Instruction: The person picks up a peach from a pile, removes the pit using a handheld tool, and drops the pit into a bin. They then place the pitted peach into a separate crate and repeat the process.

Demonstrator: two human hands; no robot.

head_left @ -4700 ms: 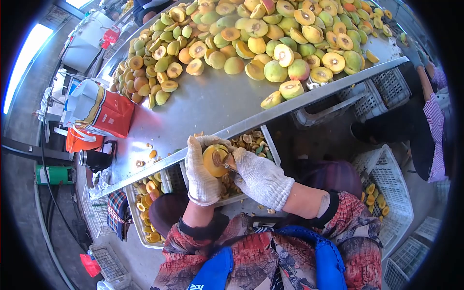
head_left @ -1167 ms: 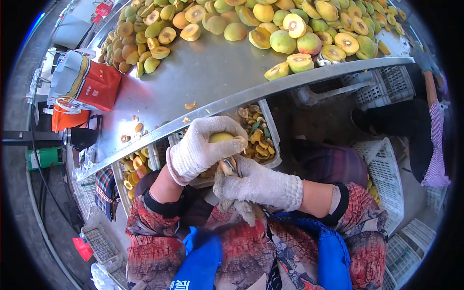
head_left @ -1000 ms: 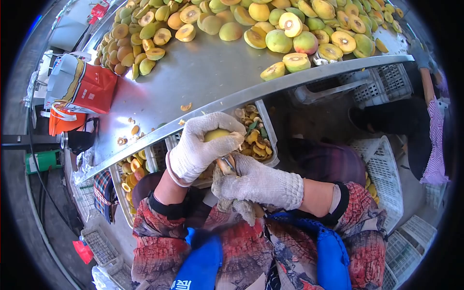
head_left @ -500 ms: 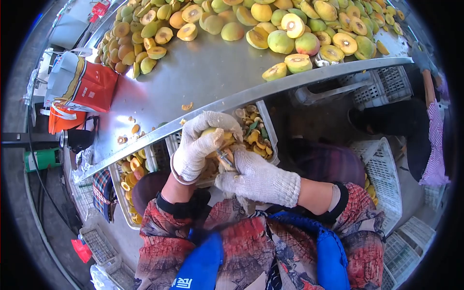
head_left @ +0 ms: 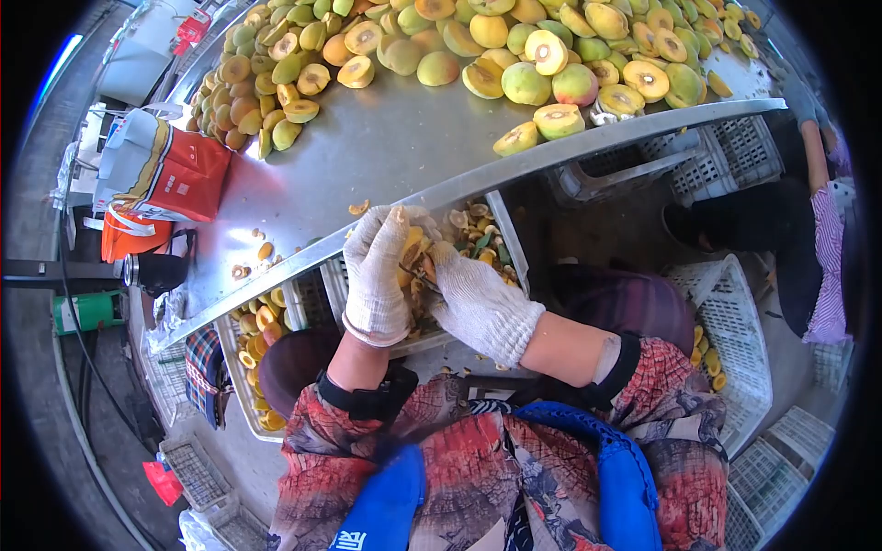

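My left hand (head_left: 378,275), in a white knit glove, is closed around a yellow fruit half (head_left: 412,246) held just below the steel table's edge (head_left: 514,170). My right hand (head_left: 473,298), also gloved, grips a small metal tool (head_left: 418,275) whose tip is against the fruit. Both hands meet over a white crate of pits and scraps (head_left: 501,243). A big heap of yellow-green fruit, whole and halved (head_left: 478,46), covers the far part of the table.
A red and white bag (head_left: 170,174) stands at the table's left end. A crate of fruit halves (head_left: 262,321) sits under the table at left, and a white basket (head_left: 726,340) at right. Another person's arm and striped sleeve (head_left: 827,220) are at the right edge.
My left hand has turned from palm-over-the-fruit to upright, showing the fruit's cut side. Both hands have risen a little toward the table edge; the right hand has kept the tool at the fruit.
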